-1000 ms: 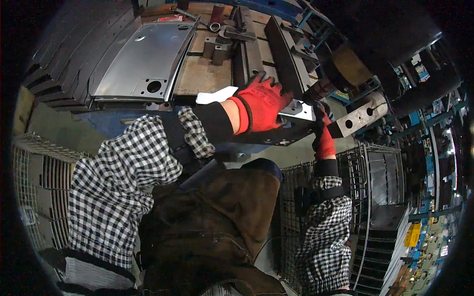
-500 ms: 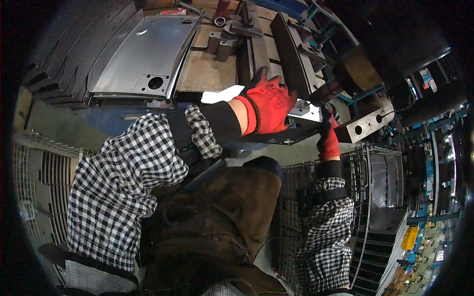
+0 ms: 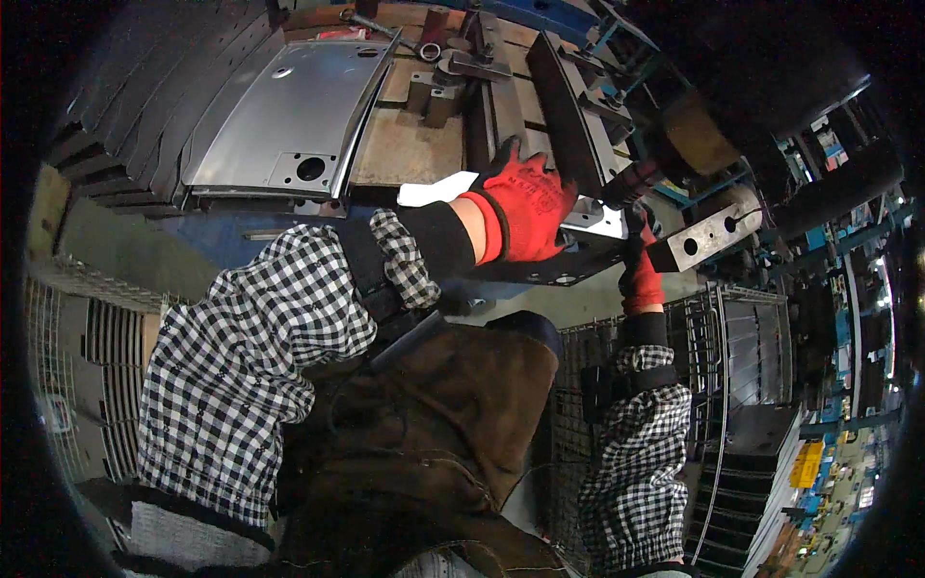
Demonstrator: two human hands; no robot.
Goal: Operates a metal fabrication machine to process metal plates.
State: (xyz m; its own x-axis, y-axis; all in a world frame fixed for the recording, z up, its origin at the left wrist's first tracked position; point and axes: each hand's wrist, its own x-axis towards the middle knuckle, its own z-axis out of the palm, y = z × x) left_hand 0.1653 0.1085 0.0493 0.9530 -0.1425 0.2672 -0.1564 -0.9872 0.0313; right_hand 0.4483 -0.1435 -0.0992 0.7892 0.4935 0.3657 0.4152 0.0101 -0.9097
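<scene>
A bent sheet-metal part (image 3: 595,220), with bright upper face, holes and a darker front side, lies at the front of the work table under a cylindrical machine spindle (image 3: 634,181). My left hand (image 3: 525,207), in a red glove with dark fingertips, grips it from above on its left side, fingers reaching over the far edge. Its right end is held by my right hand (image 3: 642,265), also red-gloved; those fingers are partly hidden behind the part. Right of that hand juts a steel block (image 3: 708,236) with round holes.
A smooth metal panel (image 3: 289,120) lies left, beside a stack of dark panels (image 3: 145,116). Clamps (image 3: 477,65), a long steel bar (image 3: 568,106) and a wrench (image 3: 381,29) are on the table (image 3: 409,149). Wire baskets (image 3: 708,385) with sheet parts stand below.
The view has shifted slightly. Both hands stay on the sheet-metal part in nearly the same place, and the spindle looks about as close to it as before.
</scene>
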